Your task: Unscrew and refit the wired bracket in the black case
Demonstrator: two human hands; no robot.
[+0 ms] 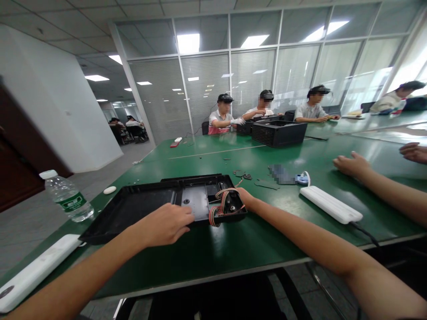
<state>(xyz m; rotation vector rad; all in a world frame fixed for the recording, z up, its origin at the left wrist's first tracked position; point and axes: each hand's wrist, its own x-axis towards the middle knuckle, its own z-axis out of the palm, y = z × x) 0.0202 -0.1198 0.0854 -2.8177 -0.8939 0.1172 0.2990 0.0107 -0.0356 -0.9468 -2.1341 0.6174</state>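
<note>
A flat black plastic panel (143,204) lies on the green table (233,249) in front of me. My left hand (165,224) rests on its near edge, fingers curled against the plastic. My right hand (245,198) reaches into the panel's right end, where a bundle of striped ribbon wires (218,209) loops out; its fingers are hidden behind the wires and the panel's rim.
A water bottle (68,198) lies at the left edge. White power strips sit at near left (33,271) and at right (330,204). Small dark scraps (265,183) lie beyond the panel. A neighbour's hand (352,164) rests on the table at right. Several people work at black cases (278,132) far off.
</note>
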